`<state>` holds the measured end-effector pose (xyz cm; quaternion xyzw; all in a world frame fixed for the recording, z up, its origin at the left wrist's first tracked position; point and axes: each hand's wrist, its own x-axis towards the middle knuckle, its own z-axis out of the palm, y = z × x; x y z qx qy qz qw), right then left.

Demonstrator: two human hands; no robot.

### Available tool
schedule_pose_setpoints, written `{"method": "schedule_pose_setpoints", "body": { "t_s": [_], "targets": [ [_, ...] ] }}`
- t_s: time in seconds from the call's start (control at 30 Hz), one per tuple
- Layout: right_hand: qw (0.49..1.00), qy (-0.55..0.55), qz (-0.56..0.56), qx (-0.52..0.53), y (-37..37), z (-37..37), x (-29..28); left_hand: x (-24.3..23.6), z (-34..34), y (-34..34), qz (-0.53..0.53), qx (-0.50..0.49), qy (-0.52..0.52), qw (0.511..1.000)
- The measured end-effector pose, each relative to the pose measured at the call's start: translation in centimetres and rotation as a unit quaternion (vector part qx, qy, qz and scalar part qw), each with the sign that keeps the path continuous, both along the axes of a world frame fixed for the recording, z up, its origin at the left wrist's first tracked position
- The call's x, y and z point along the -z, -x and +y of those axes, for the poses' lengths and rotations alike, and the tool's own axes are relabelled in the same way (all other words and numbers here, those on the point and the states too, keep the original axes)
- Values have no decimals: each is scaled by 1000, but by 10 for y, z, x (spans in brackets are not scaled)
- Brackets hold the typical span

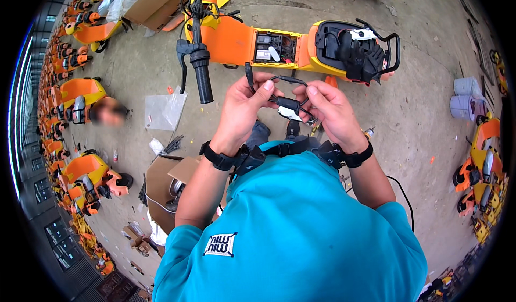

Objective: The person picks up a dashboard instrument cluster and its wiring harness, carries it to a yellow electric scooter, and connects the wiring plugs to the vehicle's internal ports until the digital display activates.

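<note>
A black cable point(290, 80) with a dark block-shaped piece point(288, 104) is stretched in a loop between my two hands, above the floor. My left hand point(242, 108) pinches one side of it between thumb and fingers, and one thick black end sticks up past the knuckles. On the other side, my right hand point(336, 111) has thumb and fingers closed on the cable. Just beyond my hands stands an orange and yellow scooter point(228, 41). Its middle compartment point(277, 48) is uncovered, showing wiring and parts. The black handlebar grip point(201, 76) is close to my left hand.
Black gloves point(368, 62) lie on the scooter's rear. At my left are a cardboard box point(161, 186) and a flat translucent sheet point(165, 110) on the floor. Rows of scooters point(80, 95) line the left side. Wrapped bundles point(466, 97) and another scooter point(484, 151) stand at the right.
</note>
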<state>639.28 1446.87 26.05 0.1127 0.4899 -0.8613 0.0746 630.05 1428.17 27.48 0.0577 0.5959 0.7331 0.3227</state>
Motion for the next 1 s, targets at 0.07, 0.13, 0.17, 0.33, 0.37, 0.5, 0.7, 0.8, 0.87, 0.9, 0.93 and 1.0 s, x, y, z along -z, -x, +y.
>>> {"method": "schedule_pose_setpoints", "body": {
  "t_s": [0.07, 0.13, 0.17, 0.33, 0.37, 0.5, 0.7, 0.8, 0.87, 0.9, 0.93, 1.0],
  "targets": [
    [1000, -26, 2, 6, -1, 0, 1, -1, 0, -1, 11, 12, 2, 1000],
    [998, -55, 5, 11, -1, 0, 0, -3, -1, -2, 22, 23, -3, 999],
    [998, -56, 2, 9, -1, 0, -2, -4, -1, -3, 23, 25, 0, 999],
    [999, -46, -8, 13, 5, -6, -5, -3, -8, 0, 17, 20, -3, 1000],
    [998, -57, -10, 21, 2, -6, -6, 0, -6, -4, 4, 14, -10, 1000],
    [997, -71, -23, 36, 1, -6, 1, 4, -7, -4, -12, 47, -1, 999],
    [992, -116, -30, 39, 4, -8, 3, 6, -11, -7, -14, 58, 9, 998],
    [992, -116, -31, 34, 5, -8, 3, 5, -11, -8, -16, 63, 14, 998],
    [992, -118, -32, 31, 5, -8, 4, 6, -12, -7, -10, 71, 28, 997],
    [991, -128, -28, 30, 5, -8, 4, 6, -13, -7, -6, 75, 36, 997],
    [990, -138, -24, 30, 6, -8, 3, 7, -13, -7, -4, 74, 30, 997],
    [988, -147, -20, 29, 6, -9, 3, 9, -14, -7, -1, 75, 18, 997]
  ]
}}
